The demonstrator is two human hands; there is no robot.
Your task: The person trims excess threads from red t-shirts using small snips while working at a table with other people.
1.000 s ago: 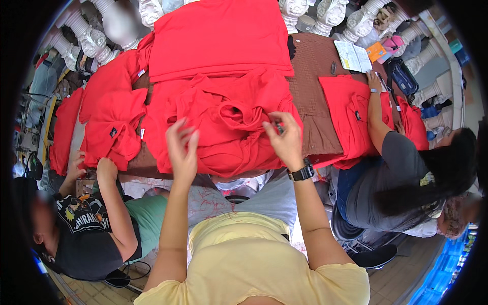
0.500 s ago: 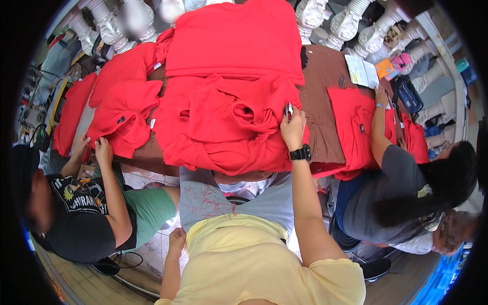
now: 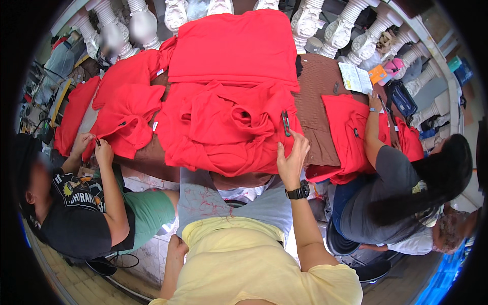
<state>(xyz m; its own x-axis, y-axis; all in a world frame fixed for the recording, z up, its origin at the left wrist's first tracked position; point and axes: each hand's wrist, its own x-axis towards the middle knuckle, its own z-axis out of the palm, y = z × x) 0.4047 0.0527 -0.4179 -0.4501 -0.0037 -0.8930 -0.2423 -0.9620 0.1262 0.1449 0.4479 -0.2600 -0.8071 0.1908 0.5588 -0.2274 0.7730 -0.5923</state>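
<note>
A red garment (image 3: 218, 127) lies crumpled before me on the table, its round opening facing up. On its right part rest small thread snips (image 3: 285, 123) with dark handles and blades pointing away. My right hand (image 3: 293, 157), a black watch on its wrist, hovers just nearer to me than the snips. Its thumb and forefinger are apart, and the fingertips come close to the handle end; whether they touch it is unclear. Down at my left hip is my left hand (image 3: 177, 247), against the yellow shirt. Its fingers are mostly hidden.
Folded red garments (image 3: 231, 48) are stacked behind; more lie left and right on the brown table cover (image 3: 317, 112). A co-worker at left holds red cloth (image 3: 124, 122). Another, at right, reaches to an open notebook (image 3: 356, 78). White balusters (image 3: 338, 38) line the far side.
My right hand has let go of the snips, which now lie on the red garment, and has drawn back toward me. My left hand stays by my hip.
</note>
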